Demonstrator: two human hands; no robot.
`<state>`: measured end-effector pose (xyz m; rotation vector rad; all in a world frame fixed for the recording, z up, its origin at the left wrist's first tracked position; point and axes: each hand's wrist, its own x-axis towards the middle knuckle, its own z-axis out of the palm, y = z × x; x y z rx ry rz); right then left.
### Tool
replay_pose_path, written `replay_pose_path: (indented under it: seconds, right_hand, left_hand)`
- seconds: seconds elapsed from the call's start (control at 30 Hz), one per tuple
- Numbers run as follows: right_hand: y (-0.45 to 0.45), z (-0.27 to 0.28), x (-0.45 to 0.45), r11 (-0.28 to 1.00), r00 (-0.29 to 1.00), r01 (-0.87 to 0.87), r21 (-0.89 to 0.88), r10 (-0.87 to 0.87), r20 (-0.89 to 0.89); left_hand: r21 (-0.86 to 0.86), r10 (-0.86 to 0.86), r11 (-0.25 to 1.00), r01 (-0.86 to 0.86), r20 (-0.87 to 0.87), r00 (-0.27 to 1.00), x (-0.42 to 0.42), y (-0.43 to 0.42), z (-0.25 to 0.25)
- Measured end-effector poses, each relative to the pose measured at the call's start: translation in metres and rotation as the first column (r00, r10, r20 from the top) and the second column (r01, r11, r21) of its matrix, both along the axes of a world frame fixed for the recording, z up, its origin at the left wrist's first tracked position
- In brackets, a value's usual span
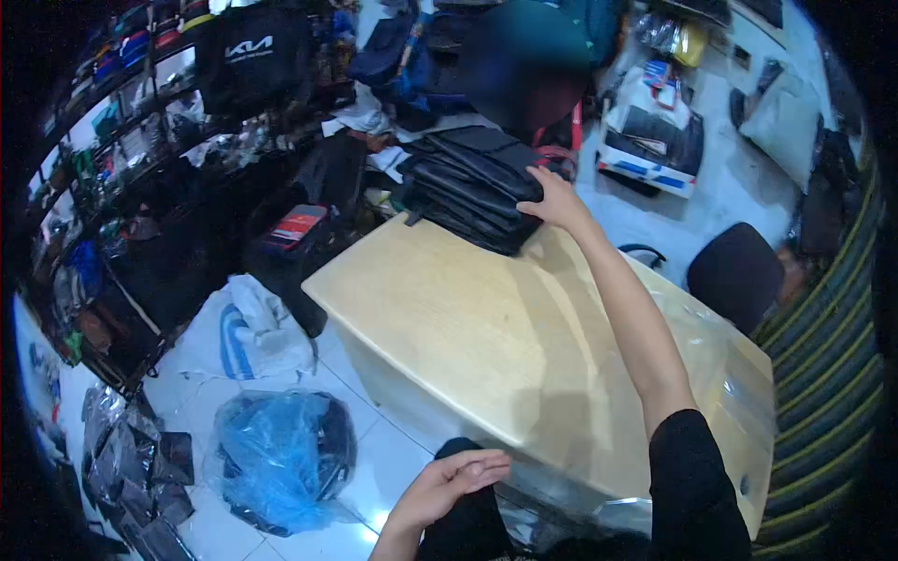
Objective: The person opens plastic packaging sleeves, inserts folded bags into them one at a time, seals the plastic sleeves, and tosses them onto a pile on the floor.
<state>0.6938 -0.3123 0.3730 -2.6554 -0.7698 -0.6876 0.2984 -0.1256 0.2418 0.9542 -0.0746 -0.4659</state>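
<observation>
A stack of folded black bags [468,182] lies at the far end of the light wooden table [440,309]. My right hand [557,201] is at the stack's right edge, thumb and fingertips pressed on the black material. Its arm reaches across the table. Near the table's front edge, low in the view, is my left hand [458,481], palm turned up and fingers stretched out, with nothing in it.
Clear plastic sheeting [687,337] covers the table's right part. On the floor at left are a blue plastic bag [276,458] and a white sack [243,327]. A dark stool [736,276] and a box [650,145] stand beyond the table. A person [524,61] is behind the stack.
</observation>
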Motion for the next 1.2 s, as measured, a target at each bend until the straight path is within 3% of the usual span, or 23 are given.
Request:
replay_pose_path:
  seconds: [0.07, 0.1, 0.2, 0.23, 0.33, 0.47, 0.5, 0.53, 0.63, 0.67, 0.7, 0.73, 0.77, 0.8, 0.87, 0.93, 0.97, 1.0, 1.03, 1.07, 1.1, 1.13, 1.2]
  right_hand:
    - [0.013, -0.02, 0.037, 0.991, 0.99, 0.081, -0.104, -0.068, 0.124]
    - [0.018, -0.022, 0.04, 0.992, 0.983, 0.006, -0.124, 0.017, 0.185]
    - [0.024, -0.027, 0.047, 0.991, 0.995, 0.036, -0.131, -0.024, 0.093]
    - [0.024, -0.031, 0.045, 0.981, 0.969, 0.034, -0.193, 0.015, 0.248]
    - [0.025, -0.021, 0.026, 0.955, 0.989, 0.065, -0.29, -0.022, 0.149]
    - [0.017, -0.014, -0.022, 0.955, 0.985, 0.061, -0.29, -0.011, 0.17]
    - [0.02, -0.003, -0.049, 0.933, 0.995, 0.101, -0.345, -0.095, 0.034]
    - [0.019, -0.002, -0.073, 0.93, 0.996, 0.085, -0.357, -0.074, 0.043]
    - [0.009, -0.026, -0.148, 0.89, 0.983, 0.011, -0.457, 0.073, 0.167]
    - [0.012, -0.029, -0.184, 0.879, 0.998, -0.021, -0.476, 0.05, 0.048]
    - [0.015, -0.028, -0.214, 0.821, 0.998, -0.056, -0.569, 0.054, -0.021]
    - [0.01, -0.051, -0.23, 0.742, 0.978, -0.051, -0.668, 0.174, 0.118]
    - [0.015, -0.047, -0.256, 0.805, 0.981, -0.153, -0.574, 0.192, 0.008]
    - [0.013, -0.065, -0.265, 0.826, 0.967, -0.176, -0.536, 0.246, 0.061]
    - [0.015, -0.052, -0.286, 0.873, 0.923, -0.328, -0.362, 0.214, -0.32]
    - [0.014, -0.052, -0.266, 0.927, 0.938, -0.26, -0.271, 0.176, -0.297]
    - [0.016, -0.049, -0.251, 0.988, 0.944, -0.152, -0.026, 0.137, -0.301]
    - [0.016, -0.037, -0.237, 0.996, 0.926, -0.052, 0.067, 0.073, -0.37]
    - [0.018, -0.025, -0.226, 0.994, 0.913, 0.067, 0.091, -0.025, -0.407]
    - [0.005, -0.051, -0.193, 0.996, 0.956, 0.05, 0.071, -0.027, -0.292]
    - [-0.004, -0.067, -0.17, 0.997, 0.9, 0.068, -0.026, -0.073, -0.43]
    - [0.001, -0.063, -0.161, 0.98, 0.591, 0.084, -0.179, -0.194, -0.783]
    - [0.018, -0.071, -0.168, 0.976, 0.407, 0.018, -0.215, -0.204, -0.891]
  left_hand:
    - [-0.014, 0.093, 0.996, -0.093, -0.025, 0.995, 0.006, 0.013, -0.01]
    - [-0.015, 0.126, 0.992, -0.127, -0.055, 0.99, 0.01, 0.019, -0.009]
    - [-0.063, 0.225, 0.971, -0.23, -0.077, 0.971, 0.024, 0.029, -0.02]
    - [-0.102, 0.241, 0.963, -0.248, -0.08, 0.967, 0.032, 0.033, -0.024]
    - [-0.126, 0.314, 0.939, -0.321, -0.072, 0.947, 0.057, 0.034, -0.012]
    - [-0.212, 0.396, 0.898, -0.386, 0.005, 0.918, 0.13, 0.035, -0.005]
    - [-0.22, 0.447, 0.874, -0.433, 0.013, 0.894, 0.151, 0.03, 0.003]
    - [-0.229, 0.498, 0.847, -0.48, 0.022, 0.867, 0.174, 0.024, 0.011]
    - [-0.289, 0.55, 0.783, -0.55, -0.089, 0.83, 0.237, 0.019, 0.021]
    - [-0.298, 0.598, 0.743, -0.599, -0.104, 0.794, 0.247, 0.017, 0.024]
    - [-0.44, 0.471, 0.795, -0.417, 0.014, 0.882, 0.231, 0.019, 0.051]
    - [-0.53, 0.51, 0.724, -0.441, -0.02, 0.86, 0.252, 0.021, 0.033]
    - [-0.452, 0.64, 0.694, -0.56, 0.031, 0.768, 0.252, 0.021, 0.023]
    - [-0.368, 0.746, 0.641, -0.674, 0.092, 0.659, 0.245, 0.021, 0.014]
    - [-0.298, 0.77, 0.629, -0.718, 0.118, 0.627, 0.202, 0.027, 0.022]
    - [-0.23, 0.785, 0.607, -0.761, 0.029, 0.618, 0.17, 0.04, 0.013]
    - [-0.236, 0.766, 0.63, -0.74, 0.032, 0.642, 0.152, 0.052, 0.003]
    - [-0.242, 0.745, 0.652, -0.718, 0.034, 0.666, 0.134, 0.065, -0.006]
    - [-0.178, 0.717, 0.68, -0.712, -0.046, 0.696, 0.114, 0.075, -0.013]
    - [-0.116, 0.688, 0.704, -0.7, -0.132, 0.714, 0.092, 0.083, -0.021]
    - [-0.107, 0.667, 0.719, -0.687, -0.173, 0.725, 0.076, 0.089, -0.037]
    - [-0.076, 0.672, 0.713, -0.697, -0.207, 0.711, 0.061, 0.091, -0.043]
    - [-0.012, 0.682, 0.703, -0.711, -0.273, 0.679, 0.038, 0.094, -0.048]
